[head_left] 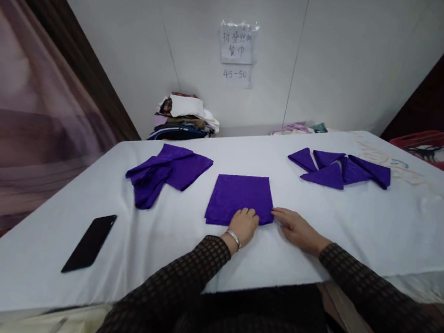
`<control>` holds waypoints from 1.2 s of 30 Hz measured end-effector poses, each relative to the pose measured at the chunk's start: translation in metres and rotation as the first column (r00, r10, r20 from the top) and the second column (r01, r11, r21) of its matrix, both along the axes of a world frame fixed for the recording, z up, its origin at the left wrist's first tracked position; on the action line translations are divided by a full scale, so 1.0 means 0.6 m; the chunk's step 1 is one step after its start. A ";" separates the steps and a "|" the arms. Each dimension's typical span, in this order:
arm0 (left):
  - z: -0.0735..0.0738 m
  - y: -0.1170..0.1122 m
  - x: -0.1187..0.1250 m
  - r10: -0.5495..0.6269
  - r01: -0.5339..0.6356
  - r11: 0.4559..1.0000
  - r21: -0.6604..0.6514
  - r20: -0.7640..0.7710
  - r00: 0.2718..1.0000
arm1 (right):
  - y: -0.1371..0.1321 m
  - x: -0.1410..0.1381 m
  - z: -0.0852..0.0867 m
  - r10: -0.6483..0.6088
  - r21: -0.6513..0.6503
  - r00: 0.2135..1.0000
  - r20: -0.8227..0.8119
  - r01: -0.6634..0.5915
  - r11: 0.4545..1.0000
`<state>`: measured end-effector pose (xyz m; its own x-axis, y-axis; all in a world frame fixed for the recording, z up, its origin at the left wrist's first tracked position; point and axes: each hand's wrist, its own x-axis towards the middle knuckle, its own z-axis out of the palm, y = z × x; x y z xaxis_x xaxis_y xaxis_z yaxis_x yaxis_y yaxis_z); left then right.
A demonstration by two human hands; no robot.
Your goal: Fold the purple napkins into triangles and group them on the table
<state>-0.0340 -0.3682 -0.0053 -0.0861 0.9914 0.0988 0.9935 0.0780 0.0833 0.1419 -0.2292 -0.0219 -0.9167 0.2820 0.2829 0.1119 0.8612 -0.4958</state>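
Note:
A purple cloth napkin (pixel 242 195) lies flat, folded into a rough square, on the white tablecloth in front of me. My left hand (pixel 244 225) presses on its near edge with curled fingers, the thumb hidden, and a silver bracelet circles that wrist. At the napkin's right edge, near the lower corner, the closed fingertips of my right hand (pixel 297 229) take hold of the cloth. Several napkins folded into triangles (pixel 327 174) overlap at the back right. On the left, more purple napkins (pixel 169 171) lie in a loose, crumpled heap.
A black phone (pixel 90 242) rests on the white-covered table (pixel 171 257) at the left. Behind the table is a stack of folded clothes (pixel 185 117). A red basket (pixel 440 151) stands beyond the right end, and a handwritten paper sign (pixel 237 48) hangs on the wall.

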 end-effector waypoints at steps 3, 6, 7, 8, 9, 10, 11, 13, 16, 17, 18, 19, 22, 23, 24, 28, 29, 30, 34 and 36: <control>0.007 0.001 -0.007 0.088 -0.090 0.996 0.023 0.084 0.993 | 0.003 -0.005 0.004 0.039 -0.002 0.999 0.006 -0.039 0.999; 0.016 -0.014 -0.015 0.077 -0.097 0.991 0.093 0.198 0.977 | 0.004 -0.024 0.009 0.071 0.006 0.996 -0.049 -0.071 0.997; 0.019 -0.023 -0.016 0.052 -0.078 0.991 0.113 0.224 0.973 | 0.002 -0.031 0.010 0.079 0.017 0.994 -0.071 -0.078 0.997; 0.021 -0.034 -0.017 0.025 -0.057 0.991 0.124 0.246 0.969 | -0.003 -0.037 0.012 0.094 0.030 0.992 -0.084 -0.092 0.995; 0.023 -0.048 -0.016 0.001 -0.037 0.991 0.130 0.269 0.963 | -0.010 -0.043 0.014 0.121 0.040 0.989 -0.086 -0.118 0.992; 0.025 -0.063 -0.015 -0.020 -0.019 0.991 0.130 0.293 0.956 | -0.019 -0.046 0.016 0.162 0.042 0.984 -0.073 -0.159 0.986; 0.026 -0.079 -0.014 -0.040 0.000 0.992 0.125 0.320 0.947 | -0.029 -0.046 0.019 0.212 0.033 0.976 -0.048 -0.211 0.977; 0.025 -0.114 -0.010 -0.074 0.037 0.994 0.107 0.369 0.927 | -0.052 -0.041 0.024 0.285 -0.017 0.958 0.002 -0.285 0.958; 0.020 -0.166 -0.007 -0.103 0.075 0.994 0.083 0.420 0.901 | -0.077 -0.028 0.032 0.288 -0.101 0.957 0.032 -0.283 0.954; 0.017 -0.181 -0.010 -0.101 0.065 0.993 0.097 0.433 0.896 | -0.081 -0.025 0.033 0.275 -0.122 0.960 0.041 -0.269 0.955; 0.013 -0.195 -0.014 -0.084 0.030 0.991 0.127 0.444 0.892 | -0.083 -0.022 0.034 0.266 -0.138 0.963 0.055 -0.256 0.957; 0.009 -0.206 -0.022 -0.049 -0.034 0.985 0.172 0.455 0.889 | -0.084 -0.021 0.033 0.260 -0.148 0.963 0.070 -0.248 0.958; -0.005 -0.230 -0.065 0.178 -0.349 0.891 0.292 0.482 0.858 | -0.087 -0.019 0.025 0.274 -0.112 0.959 0.069 -0.265 0.958; -0.009 -0.234 -0.083 0.270 -0.450 0.841 0.301 0.487 0.830 | -0.089 -0.018 0.020 0.293 -0.081 0.955 0.053 -0.289 0.954; -0.014 -0.236 -0.102 0.353 -0.532 0.794 0.295 0.489 0.798 | -0.093 -0.016 0.016 0.315 -0.045 0.949 0.034 -0.313 0.949; -0.022 -0.225 -0.157 0.546 -0.669 0.715 0.202 0.438 0.715 | -0.114 -0.008 -0.002 0.343 0.060 0.939 -0.006 -0.342 0.938; -0.022 -0.217 -0.163 0.569 -0.677 0.714 0.176 0.418 0.708 | -0.119 -0.007 -0.006 0.337 0.072 0.941 -0.008 -0.336 0.939; -0.021 -0.209 -0.165 0.587 -0.683 0.715 0.150 0.400 0.703 | -0.123 -0.006 -0.010 0.331 0.080 0.943 -0.009 -0.330 0.941; -0.013 -0.170 -0.157 0.642 -0.704 0.706 0.073 0.352 0.681 | -0.134 -0.004 -0.018 0.315 0.086 0.949 -0.019 -0.313 0.946; -0.010 -0.155 -0.152 0.643 -0.709 0.702 0.067 0.368 0.672 | -0.139 0.000 -0.012 0.325 0.064 0.946 -0.012 -0.324 0.944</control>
